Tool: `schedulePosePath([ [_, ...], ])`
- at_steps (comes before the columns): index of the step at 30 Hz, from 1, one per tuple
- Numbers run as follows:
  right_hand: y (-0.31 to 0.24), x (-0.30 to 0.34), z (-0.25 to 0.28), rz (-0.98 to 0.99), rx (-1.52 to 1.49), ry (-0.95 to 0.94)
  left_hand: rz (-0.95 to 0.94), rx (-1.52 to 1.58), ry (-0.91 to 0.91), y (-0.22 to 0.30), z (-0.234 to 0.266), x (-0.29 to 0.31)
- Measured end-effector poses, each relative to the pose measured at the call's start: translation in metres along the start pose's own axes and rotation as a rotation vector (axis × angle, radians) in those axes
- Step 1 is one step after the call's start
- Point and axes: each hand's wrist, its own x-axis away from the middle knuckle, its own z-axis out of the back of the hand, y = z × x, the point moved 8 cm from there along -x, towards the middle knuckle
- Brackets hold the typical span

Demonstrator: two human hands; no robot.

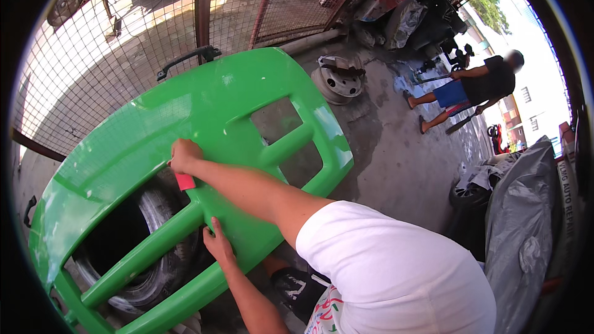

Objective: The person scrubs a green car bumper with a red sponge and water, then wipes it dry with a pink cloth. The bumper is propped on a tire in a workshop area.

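Note:
A large glossy green vehicle front panel (216, 105) with several cut-out openings fills the left and middle of the head view. On its face, above the corner of the large opening, my right hand (185, 156) is closed around a flat red piece (185, 180). Only part of that piece shows below the fingers; its exact kind I cannot tell. Lower down, my left hand (218, 244) rests against the panel near the inner end of a crossbar, fingers apart. My right arm in a white sleeve reaches across the panel.
Tyres (154, 266) show through the large opening. A wire mesh fence (235, 0) runs behind the panel. On the concrete floor lies a wheel rim (337, 80). A person (476, 83) holding long-handled tools stands farther right. A grey cover (523, 210) drapes something at the right.

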Motion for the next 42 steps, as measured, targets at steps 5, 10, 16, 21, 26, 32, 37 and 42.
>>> schedulePosePath([
  [5, 0.012, -0.017, -0.022, 0.13, 0.186, 0.191, -0.017, -0.023, -0.019, 0.008, -0.026, 0.011],
  [10, -0.001, -0.006, -0.002, 0.117, 0.041, -0.017, 0.053, -0.036, 0.016, -0.006, -0.001, 0.004],
  [16, 0.01, -0.012, -0.014, 0.197, 0.092, 0.205, -0.004, 0.033, -0.027, 0.01, -0.028, 0.012],
  [21, 0.02, -0.011, 0.02, 0.014, -0.041, -0.201, -0.017, -0.057, 0.047, 0.0, 0.0, 0.004],
  [26, 0.001, -0.009, -0.011, 0.232, 0.178, 0.057, -0.001, -0.056, 0.017, 0.009, -0.007, 0.005],
  [32, 0.01, 0.059, -0.01, 0.377, 0.222, -0.104, 0.074, -0.114, -0.036, -0.005, 0.002, 0.0],
  [37, -0.015, 0.022, 0.009, 0.478, 0.259, 0.14, 0.052, -0.041, -0.122, 0.0, -0.001, 0.004],
  [42, 0.005, 0.083, -0.014, 0.284, 0.327, -0.183, 0.084, 0.108, -0.154, 0.0, 0.003, 0.001],
])
